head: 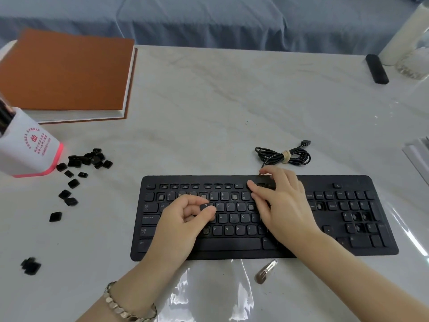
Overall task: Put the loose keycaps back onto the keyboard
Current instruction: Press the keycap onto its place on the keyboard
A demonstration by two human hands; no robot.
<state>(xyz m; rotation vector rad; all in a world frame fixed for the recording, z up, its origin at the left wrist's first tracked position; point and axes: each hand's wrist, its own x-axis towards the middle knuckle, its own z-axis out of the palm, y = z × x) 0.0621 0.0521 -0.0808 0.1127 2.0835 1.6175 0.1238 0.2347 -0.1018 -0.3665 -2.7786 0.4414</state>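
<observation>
Black keycap (205, 207) was pinched btw thumb & forefinger of left hand (185, 219), over keyboard (232, 254) mid rows. Right hand (276, 205) rested on upper rows, fingers spread, holding nothing. Rec: find matching empty socket, align square, press straight down. Other loose keycaps (86, 159) lay on table (209, 112), well left.

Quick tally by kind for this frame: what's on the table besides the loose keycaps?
Keyboard: 1
Orange-covered book: 1
White pen cup: 1
Coiled cable: 1
Hair clip: 1
Black bar: 1
Total: 6, leaving out cut-off things at the right edge.
</observation>
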